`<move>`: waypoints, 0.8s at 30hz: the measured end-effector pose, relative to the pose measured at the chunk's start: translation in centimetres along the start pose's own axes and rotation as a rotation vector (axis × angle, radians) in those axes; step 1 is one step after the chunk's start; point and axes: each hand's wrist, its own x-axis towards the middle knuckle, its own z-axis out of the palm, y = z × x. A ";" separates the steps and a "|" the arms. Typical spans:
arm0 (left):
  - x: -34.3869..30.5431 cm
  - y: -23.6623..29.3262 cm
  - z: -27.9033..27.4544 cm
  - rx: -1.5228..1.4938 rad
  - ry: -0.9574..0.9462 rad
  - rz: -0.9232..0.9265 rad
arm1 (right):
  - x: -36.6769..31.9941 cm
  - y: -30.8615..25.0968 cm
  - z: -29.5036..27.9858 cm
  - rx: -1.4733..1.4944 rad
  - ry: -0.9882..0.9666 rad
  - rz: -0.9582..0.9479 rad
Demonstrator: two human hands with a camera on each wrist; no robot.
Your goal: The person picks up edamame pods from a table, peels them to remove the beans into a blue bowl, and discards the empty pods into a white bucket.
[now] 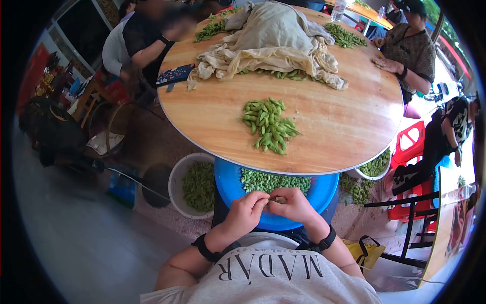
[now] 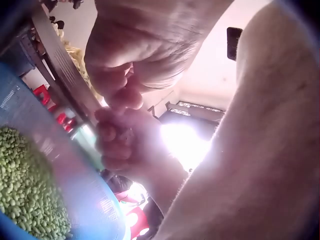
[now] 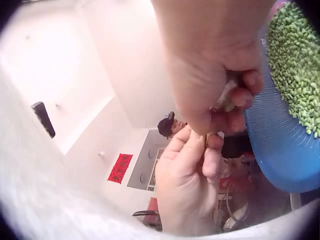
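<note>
Both hands meet fingertip to fingertip above a blue basket (image 1: 328, 195) of shelled green beans (image 1: 276, 181). The left hand (image 1: 246, 210) pinches one end of a small pod, mostly hidden by the fingers. At its other end the right hand (image 1: 296, 206) pinches it with thumb and forefinger. The right wrist view shows the right hand (image 3: 215, 65) with its other fingers curled round something pale green (image 3: 229, 100), and the left hand (image 3: 185, 177) touching its fingertips. Green pods (image 1: 271, 124) lie heaped on the round wooden table (image 1: 202, 111).
A cloth (image 1: 278, 30) covers a mound on the table, with more pods (image 1: 344, 35) beside it. A white basket of pods (image 1: 197, 185) stands on the floor at the left, another (image 1: 374, 167) at the right. People sit at both sides; red stools (image 1: 409, 142) stand at the right.
</note>
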 end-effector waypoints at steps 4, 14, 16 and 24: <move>0.4 0.0 -1.0 0.190 0.029 0.072 | 0.7 1.1 -0.1 -0.073 0.072 -0.047; 6.2 -1.5 -11.9 0.766 0.065 -0.139 | 1.2 5.0 -3.8 -0.618 0.211 -0.035; 10.5 -0.7 -10.0 0.623 0.114 0.059 | 1.5 3.8 -3.8 -0.520 0.137 -0.033; 18.2 -5.4 -6.0 0.493 0.102 0.203 | 0.1 0.5 -4.4 -0.355 0.002 -0.032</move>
